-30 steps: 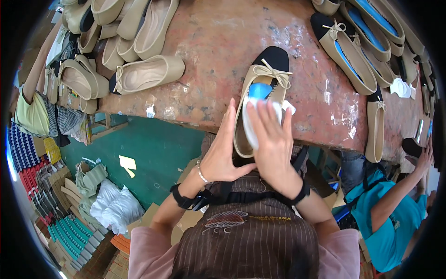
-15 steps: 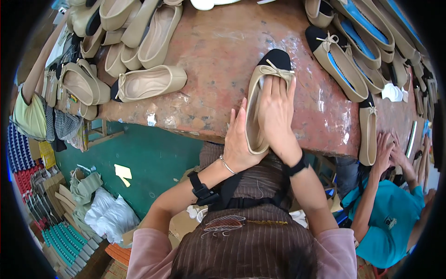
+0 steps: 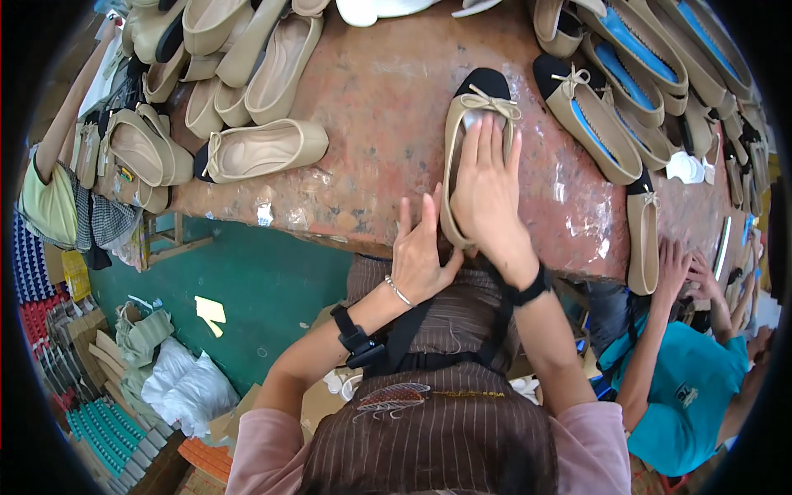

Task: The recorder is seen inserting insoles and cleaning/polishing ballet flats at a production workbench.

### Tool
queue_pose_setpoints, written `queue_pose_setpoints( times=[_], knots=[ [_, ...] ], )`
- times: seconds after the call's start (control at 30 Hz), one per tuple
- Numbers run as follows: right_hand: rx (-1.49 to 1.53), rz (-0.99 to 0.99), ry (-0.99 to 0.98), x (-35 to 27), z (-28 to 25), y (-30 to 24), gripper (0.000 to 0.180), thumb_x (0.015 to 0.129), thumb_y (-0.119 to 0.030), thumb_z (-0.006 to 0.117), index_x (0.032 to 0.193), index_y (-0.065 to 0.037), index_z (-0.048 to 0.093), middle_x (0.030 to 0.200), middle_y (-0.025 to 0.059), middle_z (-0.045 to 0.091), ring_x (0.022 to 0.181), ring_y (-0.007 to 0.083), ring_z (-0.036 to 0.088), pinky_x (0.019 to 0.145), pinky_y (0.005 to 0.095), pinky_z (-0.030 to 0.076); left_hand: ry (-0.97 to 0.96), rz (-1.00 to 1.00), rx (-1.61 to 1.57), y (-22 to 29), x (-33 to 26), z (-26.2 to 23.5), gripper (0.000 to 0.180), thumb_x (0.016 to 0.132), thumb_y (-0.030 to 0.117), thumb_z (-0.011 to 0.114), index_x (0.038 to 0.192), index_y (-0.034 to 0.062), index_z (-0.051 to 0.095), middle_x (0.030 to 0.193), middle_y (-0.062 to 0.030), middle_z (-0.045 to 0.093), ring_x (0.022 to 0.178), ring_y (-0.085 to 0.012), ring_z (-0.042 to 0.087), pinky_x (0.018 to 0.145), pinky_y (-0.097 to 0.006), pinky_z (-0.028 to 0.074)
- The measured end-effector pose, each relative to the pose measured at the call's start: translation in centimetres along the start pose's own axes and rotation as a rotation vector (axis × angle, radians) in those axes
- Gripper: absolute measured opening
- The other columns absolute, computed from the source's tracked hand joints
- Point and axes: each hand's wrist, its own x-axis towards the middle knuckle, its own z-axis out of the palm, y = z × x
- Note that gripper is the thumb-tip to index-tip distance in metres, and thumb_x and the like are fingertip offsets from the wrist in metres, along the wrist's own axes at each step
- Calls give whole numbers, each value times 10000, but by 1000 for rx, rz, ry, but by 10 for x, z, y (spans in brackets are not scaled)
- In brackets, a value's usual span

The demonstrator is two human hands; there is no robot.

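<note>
head view looks down on a worn reddish table (image 3: 371, 124) crowded with flat shoes. the beige shoe (image 3: 462, 148) with a black toe and a small bow lies lengthwise at the near edge, toe pointing far, heel hanging just over the rim toward the person. the right hand (image 3: 487, 190) lies flat inside it, fingers spread and pressing down on the insole, probably to seat a lining, with a pale patch showing just past the fingertips. the left hand (image 3: 421, 252) is open too, its fingers raised and its thumb side touching the heel end, which steadies the shoe against the push. neither hand is closed around anything.

other pairs sit out of the way: a beige shoe on its side (image 3: 260, 148) to the left, a heap of beige ones at the far left, and a row with blue insoles (image 3: 594, 124) to the right, toes far.

another person's hands (image 3: 685, 268) rest on the table edge at the right, above a teal sleeve.

on the green floor (image 3: 256, 280) to the left lie a pale yellow scrap of paper (image 3: 210, 312) and white plastic bags (image 3: 177, 384); farther left there are stacked teal and red ridged items (image 3: 107, 421), too bent by the lens to identify. a small white scrap (image 3: 685, 167) lies on the table at the right.
</note>
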Motion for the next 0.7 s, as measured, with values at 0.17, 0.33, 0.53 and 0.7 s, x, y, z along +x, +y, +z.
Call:
queue_pose_setpoints(
  times=[0.17, 0.33, 0.53, 0.7],
  knots=[
    [121, -42, -129, -17, -7, 7, 779, 880, -302, 583, 1416, 195, 314, 1461, 386, 365, 1439, 461, 295, 1196, 582, 107, 16, -4, 153, 19, 34, -4, 1217, 713, 427, 814, 1544, -44, 61, 1519, -332, 323, 1466, -450, 244, 1157, -668, 33],
    [73, -15, 6, 21, 0, 18, 749, 879, -290, 604, 1403, 179, 346, 1410, 330, 467, 1383, 420, 404, 1186, 569, 175, -10, -123, 147, 3, 37, 10, 1221, 722, 365, 825, 1514, -132, 39, 1498, -314, 379, 1404, -423, 384, 1164, -647, 73],
    [87, -45, -3, 23, -15, 23, 788, 843, -305, 641, 1367, 214, 365, 1403, 397, 429, 1367, 448, 415, 1199, 522, 177, -15, -145, 254, 13, 45, 1, 1215, 723, 405, 805, 1511, -140, 58, 1508, -278, 388, 1425, -408, 360, 1149, -678, 59],
    [181, -87, -129, 14, -15, 31, 754, 836, -266, 637, 1369, 199, 376, 1357, 381, 486, 1359, 455, 422, 1200, 546, 159, -62, -163, 244, 12, 54, 8, 1185, 716, 461, 789, 1494, -155, 142, 1516, -248, 391, 1438, -378, 349, 1138, -700, 75]
  ],
)
